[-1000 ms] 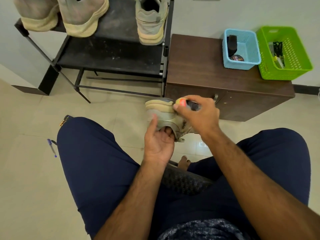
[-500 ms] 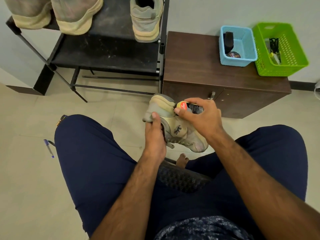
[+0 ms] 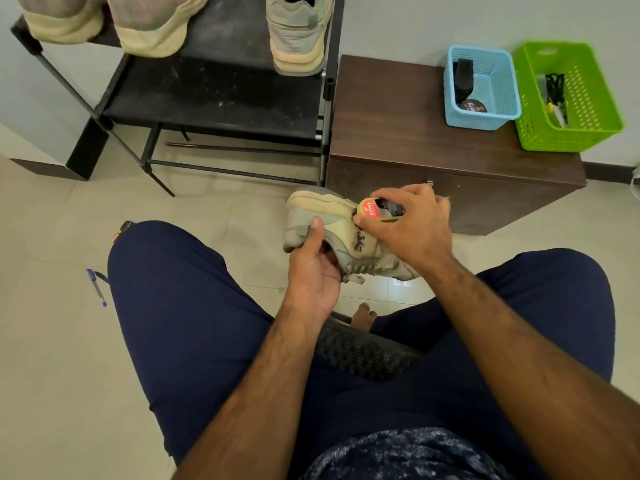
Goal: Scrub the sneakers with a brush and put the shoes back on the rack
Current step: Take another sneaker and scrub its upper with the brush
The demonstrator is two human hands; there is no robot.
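Observation:
A beige and grey sneaker (image 3: pixel 325 220) lies on its side in the air above the floor, between my knees. My left hand (image 3: pixel 311 271) grips it at the collar, thumb on the outside and fingers inside the opening. My right hand (image 3: pixel 412 226) holds a small brush (image 3: pixel 377 210) with a yellow and red label, pressed against the sneaker's side near a dark mark. The black shoe rack (image 3: pixel 214 98) stands at the back left, with three more sneakers (image 3: pixel 298 32) on its top shelf.
A brown low cabinet (image 3: pixel 398 140) stands right of the rack, carrying a blue basket (image 3: pixel 498 112) and a green basket (image 3: pixel 595 129). A pen (image 3: pixel 97 289) lies on the tiled floor to my left. My thighs and the chair seat fill the foreground.
The sneaker has turned in my left hand from sole-up to lying on its side. My thumb has shifted onto its outer side, and the brush has moved along its side.

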